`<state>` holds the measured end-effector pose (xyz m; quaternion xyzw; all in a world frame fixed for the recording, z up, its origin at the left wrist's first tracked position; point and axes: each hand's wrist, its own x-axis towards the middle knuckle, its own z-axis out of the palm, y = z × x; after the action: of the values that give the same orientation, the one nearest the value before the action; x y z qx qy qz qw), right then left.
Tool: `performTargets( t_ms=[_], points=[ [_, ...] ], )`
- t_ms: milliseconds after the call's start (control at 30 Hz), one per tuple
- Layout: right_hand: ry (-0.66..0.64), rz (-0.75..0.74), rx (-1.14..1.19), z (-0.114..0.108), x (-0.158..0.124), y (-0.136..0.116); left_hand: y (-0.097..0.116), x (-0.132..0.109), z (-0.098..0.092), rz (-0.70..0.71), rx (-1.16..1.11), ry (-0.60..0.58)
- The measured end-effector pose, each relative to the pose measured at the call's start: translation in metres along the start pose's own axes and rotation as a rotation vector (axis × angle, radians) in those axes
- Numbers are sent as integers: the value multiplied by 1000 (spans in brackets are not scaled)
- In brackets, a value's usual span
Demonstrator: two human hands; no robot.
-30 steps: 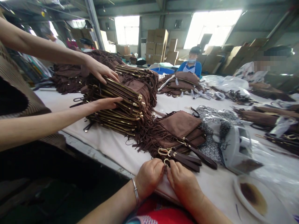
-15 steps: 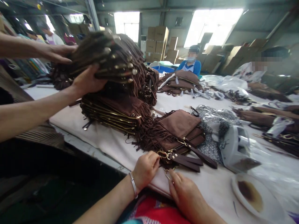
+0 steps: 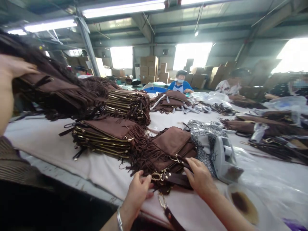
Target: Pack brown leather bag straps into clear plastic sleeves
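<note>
Left hand is loosely spread and right hand, grip unclear, meets straps by fringed pouches on the desk; the nearest loose strap seems not yet clipped on.

A: What colour are the flat, suede-like, fringed pouches?

B: Chocolate brown, fringe and all, with gold-toned metal zips along their edges.

A: And the narrow, leather-looking strap?

B: Darker brown, plain, with an oval metal clasp in pale gold.

A: The smooth tablecloth?

B: Pinkish white, unpatterned.

A: Where do you see patterns?

B: The shiny, plastic-wrapped fabric bundle is speckled black, grey and white. The ribbed garment has tan and dark stripes.

A: Other colours?

B: A white, curved holder; a whitish round dish, patched brown; a bright blue tub; tan cardboard boxes; a silver metal bracelet.
</note>
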<state>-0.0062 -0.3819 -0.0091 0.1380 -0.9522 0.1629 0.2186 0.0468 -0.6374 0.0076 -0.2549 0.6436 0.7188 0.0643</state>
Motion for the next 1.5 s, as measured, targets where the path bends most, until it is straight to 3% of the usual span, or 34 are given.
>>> performTargets(
  t_ms=[67, 167, 233, 300, 433, 533, 567, 633, 700, 767, 900, 1000, 1133, 1267, 1333, 1400, 1500],
  points=[
    [-73, 62, 1, 12, 6, 2, 6, 3, 12, 9, 23, 25],
    [-180, 156, 34, 16, 7, -3, 16, 13, 28, 257, 266, 16],
    [-222, 185, 42, 8, 5, -6, 22, 19, 34, 443, 501, -13],
    [-229, 176, 18, -6, -1, -7, 29, 21, 34, 510, 761, -51],
    [-223, 142, 20, -26, -25, -15, 53, 5, 33, 551, 1326, -110],
    [-288, 49, 207, -20, -47, -28, 75, -12, 47, 742, 1420, -87],
    [-308, 4, 289, -17, -51, -32, 79, -15, 55, 834, 1362, -142],
    [-290, -28, 423, -12, -51, -33, 81, -15, 72, 987, 1225, -363],
    [-204, 62, 472, -13, -38, -26, 73, -8, 87, 1062, 1214, -602],
    [-131, 187, 430, -15, -19, -14, 63, 0, 97, 1069, 1354, -640],
    [-170, 320, 231, -4, 16, -3, 55, 6, 104, 934, 1598, -357],
    [-212, 333, 153, 8, 23, -9, 60, 7, 103, 818, 1521, -307],
    [-186, 287, 264, 8, 19, -17, 62, 16, 104, 654, 1030, -371],
    [-194, 541, 753, 4, 16, -24, 51, 23, 120, 5, 255, -592],
    [-232, 674, 1039, 3, 10, -30, 43, 23, 132, -243, -59, -604],
    [-294, 723, 1170, -2, -2, -35, 34, 21, 141, -294, -229, -516],
    [-275, 517, 909, -22, -32, -32, 23, 20, 148, -252, -319, -376]
  ],
)
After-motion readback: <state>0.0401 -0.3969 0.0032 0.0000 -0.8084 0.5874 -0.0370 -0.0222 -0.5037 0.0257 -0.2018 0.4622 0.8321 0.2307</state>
